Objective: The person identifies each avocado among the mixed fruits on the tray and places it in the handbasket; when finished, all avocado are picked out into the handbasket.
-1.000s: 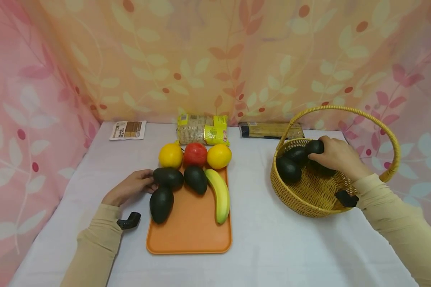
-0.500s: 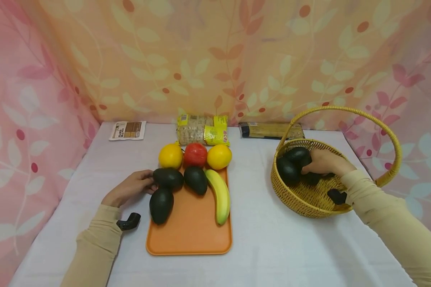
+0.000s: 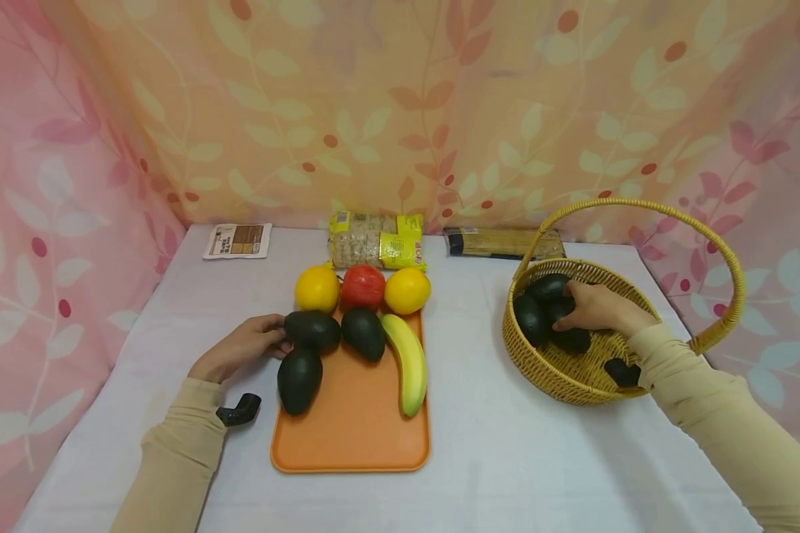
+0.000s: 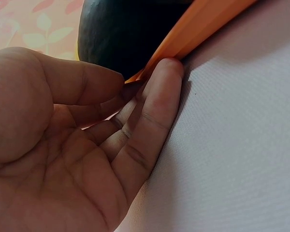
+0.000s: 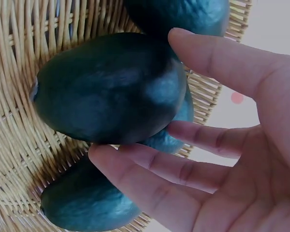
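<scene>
My left hand (image 3: 243, 346) rests at the left edge of the orange tray (image 3: 356, 444). In the left wrist view its fingertips lie against the tray's rim, close to a dark avocado (image 4: 121, 34); the fingers are loosely bent. On the tray are three dark avocados (image 3: 300, 380) and a banana (image 3: 408, 370). My right hand (image 3: 600, 306) is inside the wicker basket (image 3: 540, 370), among several avocados (image 3: 532, 320). In the right wrist view its thumb and fairly straight fingers lie along the edges of one avocado (image 5: 106, 89), the palm apart from it.
A red apple-like fruit (image 3: 363, 287) sits between two yellow fruits (image 3: 407, 290) at the tray's far end. Behind lie a yellow food packet (image 3: 376, 240), a white-and-brown packet (image 3: 238, 241) and a flat pack (image 3: 504, 243). The basket's tall handle (image 3: 723, 259) arches over it.
My right hand has lowered an avocado into the basket and shifted left; its fingers look looser around it now. My left hand has stayed at the tray's edge.
</scene>
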Demonstrator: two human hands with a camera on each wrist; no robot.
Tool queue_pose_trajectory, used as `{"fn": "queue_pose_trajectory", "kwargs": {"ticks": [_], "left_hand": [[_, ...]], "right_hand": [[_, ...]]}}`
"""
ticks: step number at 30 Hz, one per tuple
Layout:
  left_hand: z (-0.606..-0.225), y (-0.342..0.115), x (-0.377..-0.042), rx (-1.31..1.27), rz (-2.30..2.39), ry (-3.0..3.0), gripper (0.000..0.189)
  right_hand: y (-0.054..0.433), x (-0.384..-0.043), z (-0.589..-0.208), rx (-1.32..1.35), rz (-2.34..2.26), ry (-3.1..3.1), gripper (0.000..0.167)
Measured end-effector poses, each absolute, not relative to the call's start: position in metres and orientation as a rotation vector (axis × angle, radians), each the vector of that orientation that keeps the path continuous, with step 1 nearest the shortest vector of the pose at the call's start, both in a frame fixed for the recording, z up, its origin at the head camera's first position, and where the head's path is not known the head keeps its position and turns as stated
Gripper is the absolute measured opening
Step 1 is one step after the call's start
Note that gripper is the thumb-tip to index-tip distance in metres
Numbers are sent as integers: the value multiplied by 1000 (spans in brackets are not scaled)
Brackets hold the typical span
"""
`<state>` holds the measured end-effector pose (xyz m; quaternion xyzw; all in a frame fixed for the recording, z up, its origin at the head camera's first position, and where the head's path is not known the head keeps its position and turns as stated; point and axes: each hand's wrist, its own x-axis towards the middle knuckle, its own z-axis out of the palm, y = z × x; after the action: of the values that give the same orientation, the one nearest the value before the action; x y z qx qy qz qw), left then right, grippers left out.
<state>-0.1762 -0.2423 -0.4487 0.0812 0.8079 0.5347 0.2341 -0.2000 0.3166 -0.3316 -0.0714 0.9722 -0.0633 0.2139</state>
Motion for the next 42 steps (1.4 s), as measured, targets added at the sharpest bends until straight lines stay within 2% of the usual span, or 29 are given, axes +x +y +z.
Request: {"fn": "queue_pose_trajectory", "kwargs": {"ticks": [7,13,16,19,25,30,34,42], "left_hand": [[-448,-241,-176,225,1470,2207,34],[-446,-240,-179,246,1460,2218,34],[-445,-241,-180,240,1453,2225,34],[-445,-240,-180,236,1444,2228,34],[-444,-241,-179,239,1439,2226,34],[-444,-244,-178,237,1439,2235,34],[-446,-244,-177,224,1433,2238,35],[-446,-241,-175,213,1430,2244,38]], "right_hand": [[312,-194,-327,-211,-173,2758,70],[280,-174,-308,-250,-200,3037,48],[248,-160,-307,-402,-263,3223,38],[218,-148,-313,-694,-310,3342,33],[158,-136,-331,-1283,-374,3255,38],[116,-132,-351,-1620,-343,3063,42],[90,-128,-360,-1751,-233,2935,42],[49,-126,-369,-1777,22,2799,46]]}}
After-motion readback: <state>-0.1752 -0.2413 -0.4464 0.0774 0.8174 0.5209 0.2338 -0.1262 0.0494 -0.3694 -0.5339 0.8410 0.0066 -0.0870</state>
